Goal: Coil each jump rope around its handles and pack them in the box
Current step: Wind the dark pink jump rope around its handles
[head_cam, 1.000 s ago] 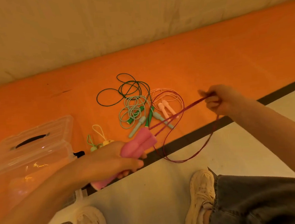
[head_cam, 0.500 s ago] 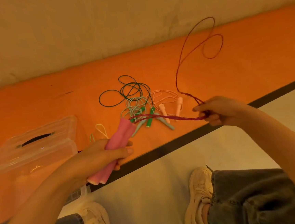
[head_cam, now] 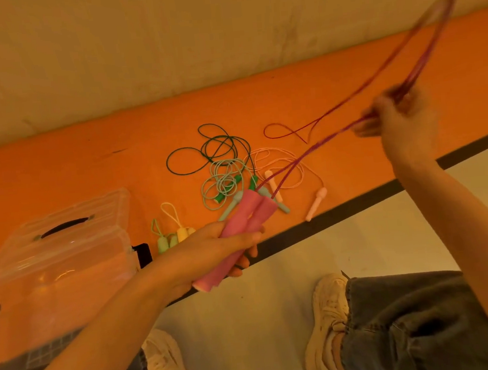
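Gripping both pink handles (head_cam: 242,232) in my left hand (head_cam: 204,253), my right hand (head_cam: 402,120) pinched the red cord (head_cam: 316,152), now drawn higher, taut for coiling.

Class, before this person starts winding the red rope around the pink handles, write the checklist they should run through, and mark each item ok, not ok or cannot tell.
1. Both pink handles together in the left hand: ok.
2. Red rope in the right hand grip: ok.
3. Rope taut from handles to hand: ok.
4. Tail free of the other ropes: cannot tell; one red loop lies on the orange mat.
5. Clear box open for packing: not ok, lid on.
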Demonstrator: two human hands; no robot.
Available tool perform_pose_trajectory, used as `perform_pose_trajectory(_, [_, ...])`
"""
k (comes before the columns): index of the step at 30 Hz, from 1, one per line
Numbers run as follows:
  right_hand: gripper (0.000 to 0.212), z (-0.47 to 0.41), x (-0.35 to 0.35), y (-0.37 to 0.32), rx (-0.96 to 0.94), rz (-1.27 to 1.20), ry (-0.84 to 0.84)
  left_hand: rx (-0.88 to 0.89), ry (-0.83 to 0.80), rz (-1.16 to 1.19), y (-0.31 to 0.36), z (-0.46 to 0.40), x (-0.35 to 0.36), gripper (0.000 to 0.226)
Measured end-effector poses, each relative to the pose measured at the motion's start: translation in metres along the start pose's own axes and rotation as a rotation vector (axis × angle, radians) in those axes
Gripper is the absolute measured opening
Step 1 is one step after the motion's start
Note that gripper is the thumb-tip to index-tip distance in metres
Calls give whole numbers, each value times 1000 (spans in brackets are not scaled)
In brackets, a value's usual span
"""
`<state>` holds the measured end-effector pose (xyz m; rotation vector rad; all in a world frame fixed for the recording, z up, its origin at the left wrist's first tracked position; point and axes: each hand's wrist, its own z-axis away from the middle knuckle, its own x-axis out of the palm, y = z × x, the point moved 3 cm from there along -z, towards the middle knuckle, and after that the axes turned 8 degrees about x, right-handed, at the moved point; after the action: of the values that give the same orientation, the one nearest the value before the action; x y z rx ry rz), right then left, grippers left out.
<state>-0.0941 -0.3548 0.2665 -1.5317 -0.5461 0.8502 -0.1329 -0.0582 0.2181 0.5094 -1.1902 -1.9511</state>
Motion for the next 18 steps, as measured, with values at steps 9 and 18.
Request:
perform_pose_trajectory(9, [35, 11, -7, 36, 748, -602, -92, -55, 48, 116, -5, -6, -5, 63])
perform_pose_trajectory(18, [33, 62, 34, -8, 96, 401, -675, -50, 18, 235, -1, -6, -7, 62])
